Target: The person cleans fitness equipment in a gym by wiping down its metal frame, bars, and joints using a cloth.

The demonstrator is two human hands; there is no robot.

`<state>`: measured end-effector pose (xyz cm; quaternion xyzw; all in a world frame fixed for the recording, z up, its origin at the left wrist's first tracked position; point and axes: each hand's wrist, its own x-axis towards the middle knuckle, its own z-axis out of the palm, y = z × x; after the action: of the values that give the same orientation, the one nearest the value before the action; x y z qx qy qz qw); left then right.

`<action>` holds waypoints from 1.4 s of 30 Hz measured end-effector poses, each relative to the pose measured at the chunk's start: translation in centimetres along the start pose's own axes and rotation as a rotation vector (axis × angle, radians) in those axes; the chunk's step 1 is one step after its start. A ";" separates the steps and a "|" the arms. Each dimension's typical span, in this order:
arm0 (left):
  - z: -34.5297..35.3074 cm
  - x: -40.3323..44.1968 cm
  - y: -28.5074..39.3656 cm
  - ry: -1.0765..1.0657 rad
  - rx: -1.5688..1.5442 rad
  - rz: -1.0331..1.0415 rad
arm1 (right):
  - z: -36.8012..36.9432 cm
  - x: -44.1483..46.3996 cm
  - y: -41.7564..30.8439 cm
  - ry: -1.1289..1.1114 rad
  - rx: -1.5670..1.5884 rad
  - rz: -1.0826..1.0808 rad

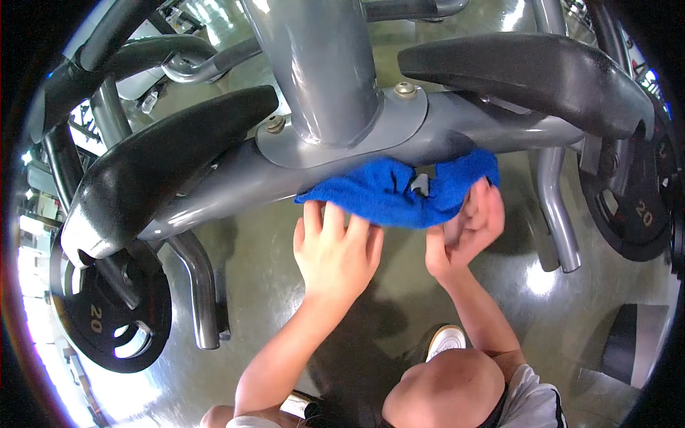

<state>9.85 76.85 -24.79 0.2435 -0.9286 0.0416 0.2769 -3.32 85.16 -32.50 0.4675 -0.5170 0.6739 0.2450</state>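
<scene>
A blue cloth [389,192] is bunched against the lower side of a thick grey metal tube [464,128] on a weight machine. My left hand [334,246] grips the lower left edge of the cloth, with its fingertips hidden behind the fabric. At the cloth's right end, my right hand [471,232] has its fingers curled and holds the fabric; it is a little blurred. A small pale grey patch [421,185] shows in the folds between the two hands. Both hands are just below the tube.
An upright grey post [321,64] rises from a bolted plate [278,146]. Black padded arms [168,164] flank it. Weight plates marked 20 hang at left [114,314] and right [628,203]. Bent metal legs [196,285] reach down. My knee [449,389] is close below.
</scene>
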 end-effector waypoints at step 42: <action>-7.0 5.6 -2.5 -0.027 -0.161 0.017 | 5.8 14.5 -2.4 -0.528 -0.450 -0.029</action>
<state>10.46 73.76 -16.04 0.2129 -0.9346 -0.0340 0.2829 -5.64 78.37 -18.42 0.5672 -0.6915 0.3955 0.2092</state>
